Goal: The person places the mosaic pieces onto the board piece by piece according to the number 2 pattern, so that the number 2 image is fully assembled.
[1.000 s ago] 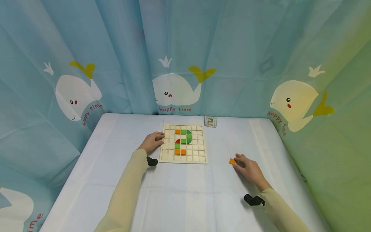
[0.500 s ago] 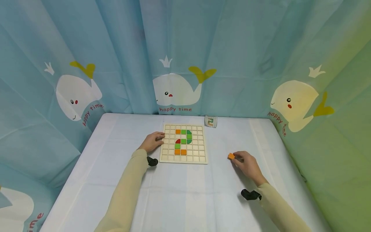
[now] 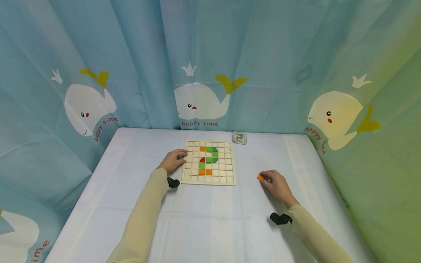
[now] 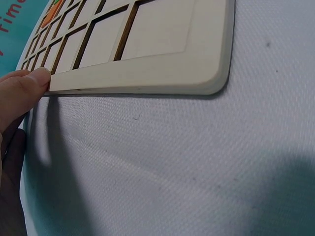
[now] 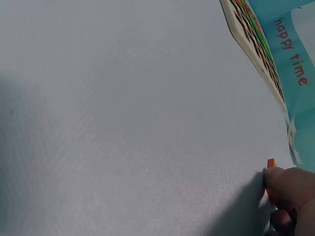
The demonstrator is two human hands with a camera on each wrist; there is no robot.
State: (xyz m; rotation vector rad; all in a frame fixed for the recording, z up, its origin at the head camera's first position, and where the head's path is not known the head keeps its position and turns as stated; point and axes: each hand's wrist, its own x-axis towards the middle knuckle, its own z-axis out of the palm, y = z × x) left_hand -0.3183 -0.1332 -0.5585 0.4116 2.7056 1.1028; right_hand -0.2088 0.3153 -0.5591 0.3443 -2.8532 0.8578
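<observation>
A square pale wooden grid board (image 3: 224, 179) lies on the table, with orange, green and red tiles set in some of its cells. My left hand (image 3: 172, 160) is at the board's left edge. In the left wrist view its thumb (image 4: 39, 77) touches the board's rim. To the right of the board, my right hand (image 3: 277, 185) pinches a small orange tile (image 3: 260, 176) between thumb and fingers. The right wrist view shows this orange tile (image 5: 271, 162) partly covered by the thumb, close over the cloth.
A small paper card (image 3: 239, 137) printed with a coloured grid pattern lies behind the board at the table's back edge. A whale-print curtain (image 3: 273, 65) surrounds the white-covered table (image 3: 210, 223). Black wrist devices sit beside both sleeves.
My right hand has moved a little left and away from me with the orange tile, which has turned in its fingers. My left hand stays at the board's edge.
</observation>
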